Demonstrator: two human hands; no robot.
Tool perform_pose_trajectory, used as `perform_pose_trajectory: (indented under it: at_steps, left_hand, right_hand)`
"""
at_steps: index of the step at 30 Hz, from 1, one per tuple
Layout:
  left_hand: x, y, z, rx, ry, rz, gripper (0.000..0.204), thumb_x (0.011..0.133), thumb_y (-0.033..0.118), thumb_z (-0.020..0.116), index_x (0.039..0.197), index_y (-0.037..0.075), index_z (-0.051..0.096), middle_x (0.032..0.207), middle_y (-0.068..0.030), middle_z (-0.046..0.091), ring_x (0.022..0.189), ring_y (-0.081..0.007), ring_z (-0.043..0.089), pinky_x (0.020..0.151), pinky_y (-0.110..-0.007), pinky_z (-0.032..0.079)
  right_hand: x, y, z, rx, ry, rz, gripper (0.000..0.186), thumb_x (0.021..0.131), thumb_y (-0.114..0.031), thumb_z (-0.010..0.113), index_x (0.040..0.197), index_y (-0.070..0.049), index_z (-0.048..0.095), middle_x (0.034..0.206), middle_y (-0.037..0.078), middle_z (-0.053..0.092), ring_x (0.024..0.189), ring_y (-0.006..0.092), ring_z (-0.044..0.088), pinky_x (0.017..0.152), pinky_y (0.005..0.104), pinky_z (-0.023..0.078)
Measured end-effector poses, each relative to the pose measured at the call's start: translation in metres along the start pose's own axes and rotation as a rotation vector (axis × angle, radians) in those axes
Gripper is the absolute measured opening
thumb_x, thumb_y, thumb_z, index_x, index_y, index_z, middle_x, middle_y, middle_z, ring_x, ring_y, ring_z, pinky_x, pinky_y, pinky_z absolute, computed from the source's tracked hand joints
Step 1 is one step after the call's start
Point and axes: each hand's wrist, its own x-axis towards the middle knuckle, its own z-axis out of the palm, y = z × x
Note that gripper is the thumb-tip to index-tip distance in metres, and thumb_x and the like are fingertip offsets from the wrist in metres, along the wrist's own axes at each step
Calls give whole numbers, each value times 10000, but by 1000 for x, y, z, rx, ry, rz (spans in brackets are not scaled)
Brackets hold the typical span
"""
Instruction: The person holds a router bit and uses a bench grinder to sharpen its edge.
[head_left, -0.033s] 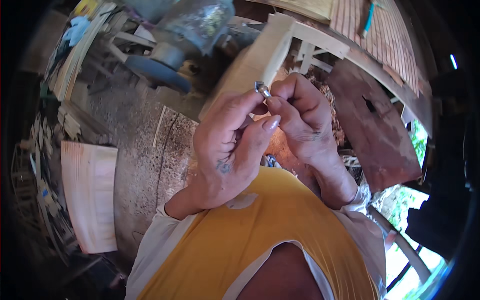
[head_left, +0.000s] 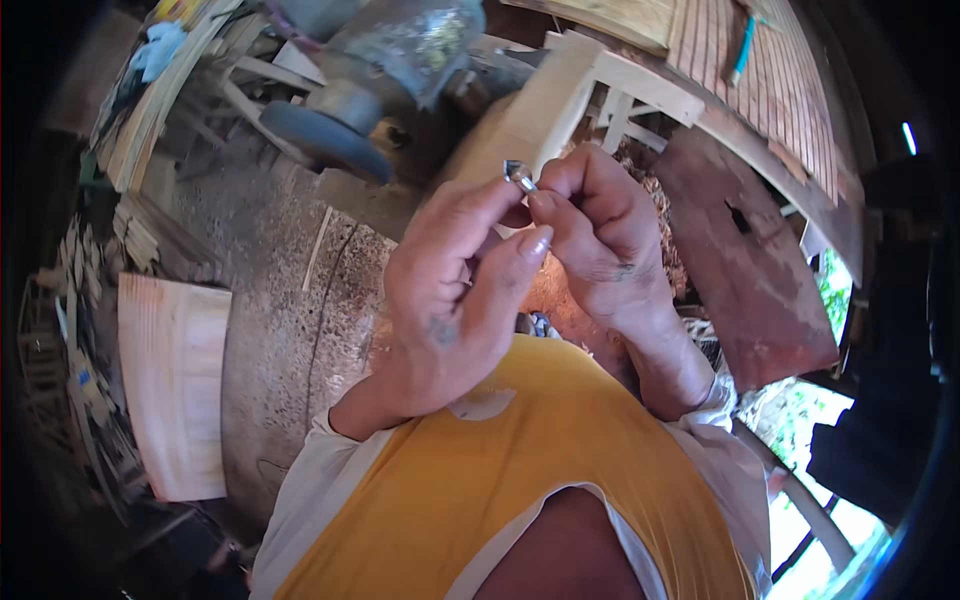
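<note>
A small shiny metal router bit (head_left: 518,174) is held up in front of my chest, its dark-edged cutting head tilted up and to the left. My right hand (head_left: 612,240) pinches the shank between thumb and curled index finger. Against the cutting head rests the index fingertip of my left hand (head_left: 440,285). The left fingers are curled behind the bit, partly hidden, and the left thumb stands apart below it.
Ahead to the left is a machine with a round grinding wheel (head_left: 325,140). Wooden framing (head_left: 530,110) and a slatted panel (head_left: 755,90) stand ahead right. A reddish-brown board (head_left: 745,260) leans at right; a pale wooden panel (head_left: 175,385) stands at left. Wood scraps lie about.
The surroundings shift slightly in view, with the machine a little further right and lower. My hands keep the router bit in nearly the same hold.
</note>
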Motion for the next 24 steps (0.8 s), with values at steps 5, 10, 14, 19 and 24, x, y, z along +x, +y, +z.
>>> perform_pose_trajectory:
  at_steps: [5,10,14,19,24]
  left_hand:
    - [-5,-10,-27,-391,123,-288,429,971,36,632,1356,-108,508,1043,-66,601,912,-86,571,788,-215,461]
    - [-8,-22,-49,-758,79,-235,585,961,-2,614,1470,-125,354,1180,-76,573,1010,-75,547,861,-215,450]
    - [-7,-20,-67,-829,45,-306,600,954,5,625,1473,-127,352,1168,-62,572,1012,-71,544,860,-215,452]
    - [-13,-37,-76,-711,43,-261,613,934,25,663,1455,-130,379,1152,-57,573,998,-71,546,857,-210,455]
    - [-17,-45,-78,-683,63,-250,622,917,20,682,1444,-135,391,1166,-66,575,1007,-79,552,861,-215,461]
  right_hand:
    - [35,5,45,-385,27,-54,107,930,-80,615,884,4,568,696,85,606,623,111,567,553,284,472]
    - [51,5,74,-543,2,-98,135,935,-115,593,853,-11,569,682,107,642,582,218,646,519,332,499]
    - [55,10,82,-676,-26,-121,107,893,-111,592,819,-48,547,693,83,628,619,257,633,647,393,468]
    - [55,23,90,-793,-38,-207,109,864,-135,606,808,-78,534,712,61,611,663,279,601,744,409,390]
    - [55,25,96,-847,-48,-200,128,866,-148,632,814,-78,539,726,66,614,674,295,600,747,408,396]
